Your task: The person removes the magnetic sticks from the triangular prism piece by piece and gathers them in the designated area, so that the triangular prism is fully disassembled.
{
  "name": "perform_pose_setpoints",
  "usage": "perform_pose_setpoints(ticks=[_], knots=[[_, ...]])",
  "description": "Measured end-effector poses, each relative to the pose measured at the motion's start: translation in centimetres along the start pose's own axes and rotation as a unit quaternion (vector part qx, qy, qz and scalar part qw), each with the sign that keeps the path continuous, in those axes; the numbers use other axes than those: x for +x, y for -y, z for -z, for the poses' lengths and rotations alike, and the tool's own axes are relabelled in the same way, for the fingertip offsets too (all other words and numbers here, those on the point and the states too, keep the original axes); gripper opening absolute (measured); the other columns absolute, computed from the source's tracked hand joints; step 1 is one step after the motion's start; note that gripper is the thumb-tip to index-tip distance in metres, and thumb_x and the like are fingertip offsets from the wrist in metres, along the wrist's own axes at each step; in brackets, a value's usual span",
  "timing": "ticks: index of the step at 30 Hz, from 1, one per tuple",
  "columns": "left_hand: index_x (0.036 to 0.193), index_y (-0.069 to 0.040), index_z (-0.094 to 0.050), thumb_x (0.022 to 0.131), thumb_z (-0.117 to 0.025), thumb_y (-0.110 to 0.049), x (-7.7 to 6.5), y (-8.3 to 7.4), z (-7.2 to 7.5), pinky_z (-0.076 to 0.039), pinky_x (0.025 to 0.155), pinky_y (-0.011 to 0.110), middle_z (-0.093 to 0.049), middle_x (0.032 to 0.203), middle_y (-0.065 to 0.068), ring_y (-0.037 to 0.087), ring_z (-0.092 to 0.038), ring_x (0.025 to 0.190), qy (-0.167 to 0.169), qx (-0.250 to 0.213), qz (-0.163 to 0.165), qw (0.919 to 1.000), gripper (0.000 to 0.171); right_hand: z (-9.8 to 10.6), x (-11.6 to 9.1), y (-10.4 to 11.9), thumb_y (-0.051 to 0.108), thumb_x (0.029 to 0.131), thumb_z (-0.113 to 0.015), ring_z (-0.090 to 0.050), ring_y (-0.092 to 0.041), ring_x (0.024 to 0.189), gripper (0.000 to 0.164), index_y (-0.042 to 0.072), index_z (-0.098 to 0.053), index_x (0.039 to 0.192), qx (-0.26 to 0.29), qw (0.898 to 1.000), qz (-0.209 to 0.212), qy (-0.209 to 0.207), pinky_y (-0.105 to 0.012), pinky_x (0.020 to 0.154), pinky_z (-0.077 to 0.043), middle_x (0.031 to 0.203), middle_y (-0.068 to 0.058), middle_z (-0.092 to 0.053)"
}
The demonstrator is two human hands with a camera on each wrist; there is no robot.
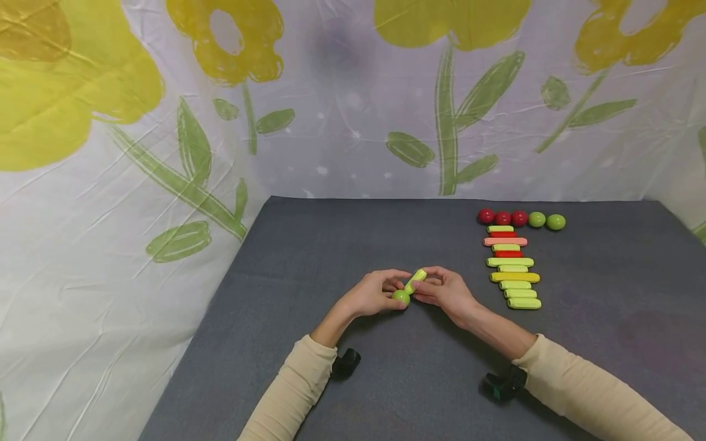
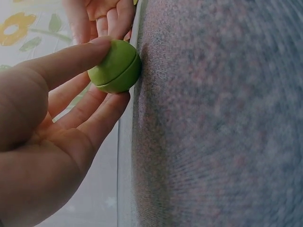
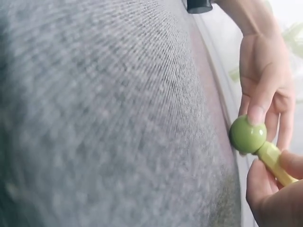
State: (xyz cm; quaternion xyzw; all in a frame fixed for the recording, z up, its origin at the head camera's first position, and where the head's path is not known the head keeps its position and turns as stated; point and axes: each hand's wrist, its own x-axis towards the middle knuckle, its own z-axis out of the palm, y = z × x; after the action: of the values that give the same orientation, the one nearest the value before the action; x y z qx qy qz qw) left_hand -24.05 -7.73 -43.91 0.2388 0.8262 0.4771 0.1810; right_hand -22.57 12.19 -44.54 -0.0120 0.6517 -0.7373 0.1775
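Observation:
Between the thumb and fingers of my left hand [image 1: 375,293] is a glossy green ball [image 1: 401,298], with a seam round its middle in the left wrist view. My right hand [image 1: 449,296] pinches a short yellow-green stick [image 1: 415,282], tilted up to the right. In the right wrist view the stick's end [image 3: 268,153] meets the side of the ball [image 3: 247,135]. Both hands are low over the dark tabletop, fingertips close together. Part of the stick is hidden by the right thumb and fingers.
Right of the hands, a column of yellow-green, red, pink and yellow sticks [image 1: 510,262] lies on the dark table [image 1: 309,245]. Behind it runs a row of red balls [image 1: 502,218] and green balls [image 1: 556,222]. A flower-printed cloth [image 1: 342,122] hangs at the back and left.

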Motion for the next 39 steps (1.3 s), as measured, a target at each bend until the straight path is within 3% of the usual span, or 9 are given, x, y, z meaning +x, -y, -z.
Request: perform_pose_setpoints(ticks=[8, 12, 18, 25, 39], knots=[[0.134, -0.004, -0.052, 0.081, -0.075, -0.002, 0.0, 0.2, -0.1, -0.050, 0.082, 0.027, -0.062, 0.106, 0.009, 0.022, -0.062, 0.102, 0.002, -0.002, 0.000, 1.0000, 0.058, -0.5, -0.1, -0.2, -0.004, 0.090, -0.062, -0.065, -0.014, 0.089, 0.036, -0.012, -0.047, 0.122, -0.037, 0.997, 0.050, -0.049, -0.035, 0.082, -0.053, 0.103, -0.015, -0.063], [0.135, 0.000, -0.050, 0.082, -0.072, 0.005, -0.2, -0.1, -0.1, -0.050, 0.087, 0.032, -0.060, 0.111, 0.016, 0.029, -0.059, 0.107, 0.009, -0.024, -0.004, 0.9997, 0.058, -0.1, -0.1, -0.5, -0.004, 0.091, -0.062, -0.065, -0.015, 0.089, 0.035, -0.012, -0.047, 0.121, -0.046, 0.996, 0.046, -0.060, -0.034, 0.081, -0.053, 0.101, -0.016, -0.063], [0.133, 0.008, -0.049, 0.082, -0.069, 0.011, -1.1, -2.1, 0.3, -0.048, 0.092, 0.041, -0.057, 0.112, 0.024, 0.036, -0.057, 0.109, 0.013, -0.029, -0.007, 0.9995, 0.055, 0.9, -0.2, -0.2, 0.000, 0.091, -0.063, -0.066, -0.014, 0.087, 0.041, -0.009, -0.042, 0.125, -0.010, 0.999, 0.028, -0.039, -0.034, 0.084, -0.052, 0.095, -0.008, -0.064], [0.132, 0.002, -0.053, 0.081, -0.073, 0.005, 0.0, 0.0, -0.1, -0.049, 0.087, 0.027, -0.060, 0.108, 0.011, 0.024, -0.060, 0.105, 0.008, -0.012, -0.017, 0.9998, 0.055, 2.4, -1.0, 0.7, 0.006, 0.094, -0.062, -0.066, -0.016, 0.089, 0.041, -0.004, -0.039, 0.126, 0.026, 0.999, 0.009, -0.025, -0.037, 0.089, -0.049, 0.096, -0.006, -0.065], [0.133, -0.002, -0.053, 0.083, -0.073, 0.001, -0.1, 0.0, -0.2, -0.049, 0.086, 0.024, -0.060, 0.110, 0.008, 0.024, -0.058, 0.109, 0.005, 0.014, -0.008, 0.9999, 0.054, 6.3, -3.6, 2.7, 0.011, 0.096, -0.059, -0.067, -0.015, 0.091, 0.037, 0.000, -0.036, 0.124, 0.101, 0.995, 0.000, -0.024, -0.038, 0.093, -0.045, 0.096, -0.001, -0.068]])
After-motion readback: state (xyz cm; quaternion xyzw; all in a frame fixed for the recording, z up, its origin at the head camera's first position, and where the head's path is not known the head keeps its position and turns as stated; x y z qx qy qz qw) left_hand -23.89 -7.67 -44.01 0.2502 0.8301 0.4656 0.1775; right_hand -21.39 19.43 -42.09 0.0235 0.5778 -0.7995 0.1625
